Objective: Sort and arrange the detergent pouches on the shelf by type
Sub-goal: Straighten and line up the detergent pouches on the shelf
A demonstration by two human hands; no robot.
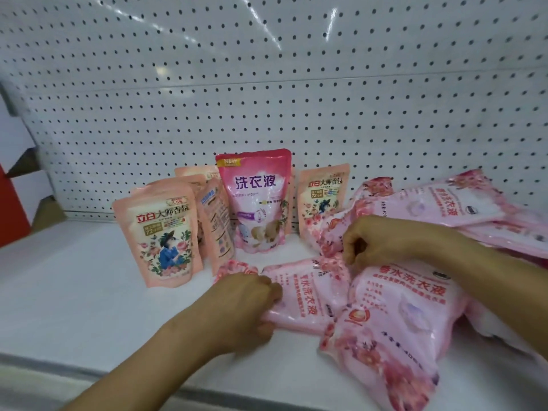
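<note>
On the white shelf several salmon-coloured pouches stand upright at the left, and another salmon pouch stands to the right of a taller pink pouch with purple lettering. A pale pink flowered pouch lies flat in front. My left hand grips its left end, and my right hand pinches its far right corner. A second flowered pouch lies over its right side, reaching the shelf's front edge. More flowered pouches are heaped at the right.
A white pegboard wall backs the shelf. Red and white cardboard boxes stand beyond the shelf's left end. The shelf's front lip runs along the bottom of the view.
</note>
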